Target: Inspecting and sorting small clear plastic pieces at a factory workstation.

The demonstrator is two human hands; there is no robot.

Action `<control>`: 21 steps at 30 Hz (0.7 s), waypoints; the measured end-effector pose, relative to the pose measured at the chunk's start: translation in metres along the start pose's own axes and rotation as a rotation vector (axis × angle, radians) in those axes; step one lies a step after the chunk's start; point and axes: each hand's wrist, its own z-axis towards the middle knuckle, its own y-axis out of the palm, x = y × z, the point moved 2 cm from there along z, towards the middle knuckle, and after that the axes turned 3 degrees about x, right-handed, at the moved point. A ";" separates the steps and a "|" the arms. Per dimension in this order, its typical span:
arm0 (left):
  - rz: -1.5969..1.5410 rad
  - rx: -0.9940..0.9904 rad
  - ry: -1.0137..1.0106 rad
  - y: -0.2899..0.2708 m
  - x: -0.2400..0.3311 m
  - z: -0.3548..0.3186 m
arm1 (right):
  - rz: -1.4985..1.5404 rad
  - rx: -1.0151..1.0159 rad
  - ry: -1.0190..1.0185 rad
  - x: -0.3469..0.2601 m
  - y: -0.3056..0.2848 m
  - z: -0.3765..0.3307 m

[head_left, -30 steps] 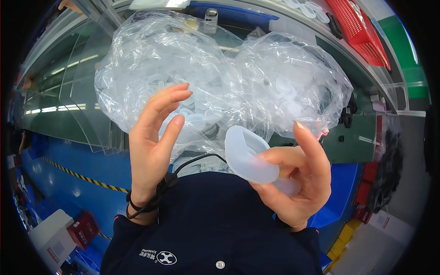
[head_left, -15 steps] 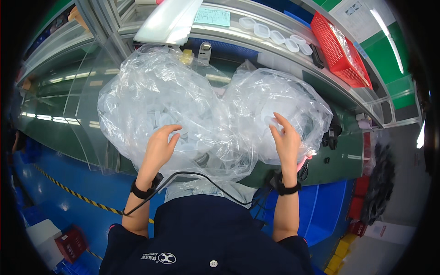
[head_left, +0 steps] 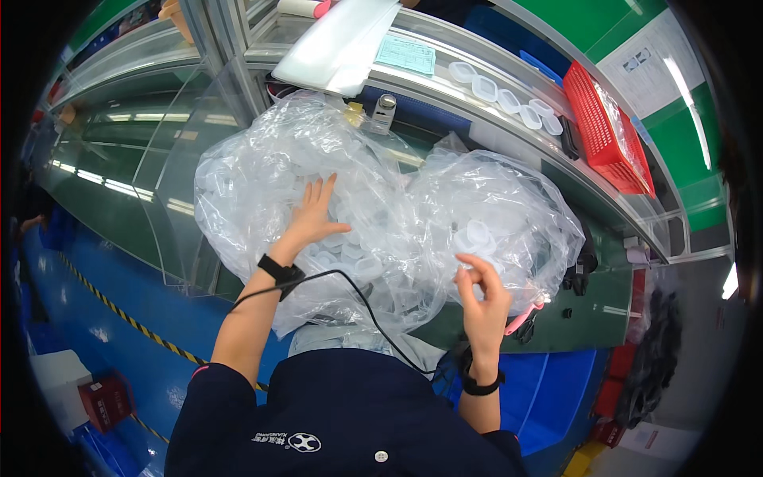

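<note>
In the head view, the big clear plastic bag full of small translucent cups lay on the green desk in front of me and covered most of its middle. Its far edge came close under the raised shelf, where a row of small clear lids and a red basket stood. On my left a curved clear guard panel closed that side, so there was little open room there. Free desk surface showed only to the right of the bag, near a black tool and some pink tweezers just beside the bag's lower right edge.

My left hand was stretched forward with a nearly straight arm, fingers open and spread, lying flat on the left lobe of the bag and grasping nothing. A black wrist strap with a cable sat on that wrist. My right hand was raised near the bag's right lobe, wrist bent, thumb and first fingers pinched together; whether they held a bit of the film, I could not tell.
</note>
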 end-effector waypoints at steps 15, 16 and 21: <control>0.212 0.072 0.085 0.026 -0.017 -0.007 | 0.173 -0.172 -0.052 -0.031 0.013 -0.023; 0.230 0.004 0.131 0.022 -0.012 -0.009 | 0.174 -0.179 -0.068 -0.032 0.014 -0.024; 0.373 -0.019 0.312 0.036 0.016 -0.041 | 0.177 -0.171 -0.082 -0.030 0.009 -0.028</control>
